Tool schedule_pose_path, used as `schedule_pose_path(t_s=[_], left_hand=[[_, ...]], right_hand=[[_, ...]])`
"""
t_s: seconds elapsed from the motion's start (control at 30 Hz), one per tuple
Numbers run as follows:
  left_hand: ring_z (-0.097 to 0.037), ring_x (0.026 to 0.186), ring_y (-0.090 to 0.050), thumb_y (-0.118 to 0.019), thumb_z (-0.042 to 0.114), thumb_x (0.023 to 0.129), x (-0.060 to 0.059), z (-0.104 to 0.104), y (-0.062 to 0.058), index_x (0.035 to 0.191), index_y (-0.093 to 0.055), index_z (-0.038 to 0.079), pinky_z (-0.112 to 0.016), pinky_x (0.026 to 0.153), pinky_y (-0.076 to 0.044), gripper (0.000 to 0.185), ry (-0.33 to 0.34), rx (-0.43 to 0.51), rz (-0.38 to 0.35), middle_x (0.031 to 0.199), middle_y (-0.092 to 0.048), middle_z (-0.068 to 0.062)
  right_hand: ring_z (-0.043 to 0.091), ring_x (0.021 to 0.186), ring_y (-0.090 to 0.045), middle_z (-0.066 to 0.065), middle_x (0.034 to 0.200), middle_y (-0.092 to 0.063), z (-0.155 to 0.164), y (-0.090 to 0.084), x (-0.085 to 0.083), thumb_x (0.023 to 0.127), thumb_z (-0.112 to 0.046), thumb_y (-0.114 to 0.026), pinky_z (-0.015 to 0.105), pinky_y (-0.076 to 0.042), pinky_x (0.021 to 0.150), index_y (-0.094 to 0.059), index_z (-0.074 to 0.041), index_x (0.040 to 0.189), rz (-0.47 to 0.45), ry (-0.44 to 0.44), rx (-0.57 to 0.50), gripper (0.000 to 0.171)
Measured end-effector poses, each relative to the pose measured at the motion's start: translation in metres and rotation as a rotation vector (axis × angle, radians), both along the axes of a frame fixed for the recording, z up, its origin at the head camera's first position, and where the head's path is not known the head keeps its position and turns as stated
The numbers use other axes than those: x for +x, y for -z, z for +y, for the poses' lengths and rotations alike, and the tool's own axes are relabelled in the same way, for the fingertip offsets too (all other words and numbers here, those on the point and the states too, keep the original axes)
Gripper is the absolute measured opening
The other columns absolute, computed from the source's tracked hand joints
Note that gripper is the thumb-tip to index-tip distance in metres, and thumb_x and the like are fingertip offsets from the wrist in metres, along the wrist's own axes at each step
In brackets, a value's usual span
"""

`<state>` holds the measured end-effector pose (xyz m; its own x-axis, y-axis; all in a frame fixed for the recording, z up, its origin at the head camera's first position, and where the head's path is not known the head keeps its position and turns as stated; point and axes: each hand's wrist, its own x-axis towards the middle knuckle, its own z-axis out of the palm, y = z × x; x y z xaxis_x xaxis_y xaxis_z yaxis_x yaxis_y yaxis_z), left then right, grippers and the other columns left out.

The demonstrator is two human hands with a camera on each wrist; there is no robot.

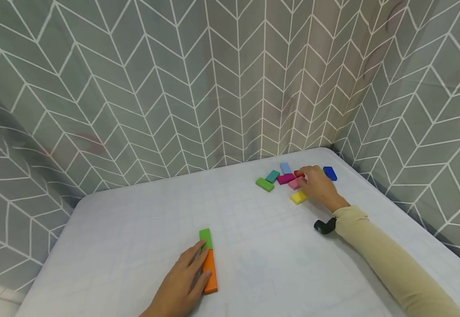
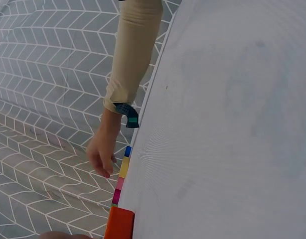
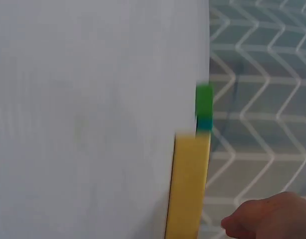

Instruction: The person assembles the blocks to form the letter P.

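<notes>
Head view showed the left hand [image 1: 188, 281] resting flat on an orange block [image 1: 210, 277]; the right hand [image 1: 318, 185] pinched a pink block [image 1: 294, 183], likely to scatter neighbouring blocks.

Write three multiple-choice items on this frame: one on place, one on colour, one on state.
1. Where does the orange block lie?
A. end to end with the near green block
B. in the far cluster
C. off the table

2. Which colour is the block nearest the back right corner?
A. yellow
B. blue
C. teal

3. How does the left hand meet the orange block?
A. lifts it
B. rests on it with straight fingers
C. stays apart

Key: 1 A, their ends meet. 2 B, the blue block lies there. 3 B, the fingers lie flat along it.
</notes>
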<state>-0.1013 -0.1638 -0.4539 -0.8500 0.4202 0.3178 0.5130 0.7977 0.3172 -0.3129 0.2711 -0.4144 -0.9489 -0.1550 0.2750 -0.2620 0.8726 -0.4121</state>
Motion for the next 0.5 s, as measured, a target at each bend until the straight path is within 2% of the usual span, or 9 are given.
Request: schedule_pose_path(t_s=[0.07, 0.17, 0.3, 0.5], left_hand=[[-0.022, 0.142, -0.045, -0.062, 0.035, 0.106, 0.0, 0.0, 0.0, 0.147, -0.058, 0.001, -0.046, 0.11, -0.044, 0.054, -0.002, 0.008, -0.003, 0.162, -0.041, -0.004], [-0.02, 0.142, -0.045, -0.061, 0.038, 0.106, -0.001, 0.001, 0.002, 0.148, -0.058, 0.003, -0.046, 0.11, -0.045, 0.055, -0.013, 0.018, 0.004, 0.161, -0.042, -0.002], [-0.018, 0.141, -0.046, -0.062, 0.04, 0.105, -0.001, 0.002, 0.003, 0.148, -0.059, 0.007, -0.045, 0.109, -0.046, 0.055, -0.027, 0.028, 0.005, 0.16, -0.043, 0.0], [-0.016, 0.142, -0.044, -0.064, 0.04, 0.104, -0.001, 0.001, 0.003, 0.149, -0.059, 0.014, -0.045, 0.109, -0.046, 0.052, -0.037, 0.046, -0.02, 0.161, -0.042, 0.004]], right_hand=[[0.05, 0.129, -0.045, 0.031, 0.14, -0.055, 0.019, 0.001, -0.007, 0.099, -0.011, -0.062, 0.068, -0.043, 0.103, -0.06, 0.008, 0.136, -0.032, 0.05, 0.043, 0.041], [0.054, 0.133, -0.04, 0.034, 0.145, -0.049, 0.04, 0.006, -0.015, 0.097, -0.01, -0.061, 0.071, -0.037, 0.106, -0.053, 0.011, 0.14, -0.061, 0.079, 0.094, 0.048], [0.053, 0.126, -0.046, 0.036, 0.138, -0.053, 0.057, 0.015, -0.018, 0.096, -0.011, -0.061, 0.073, -0.038, 0.102, -0.053, 0.013, 0.139, -0.095, 0.073, 0.101, 0.049], [0.051, 0.123, -0.05, 0.036, 0.134, -0.057, 0.061, 0.015, -0.018, 0.095, -0.013, -0.064, 0.073, -0.037, 0.099, -0.057, 0.012, 0.135, -0.075, 0.055, 0.089, 0.048]])
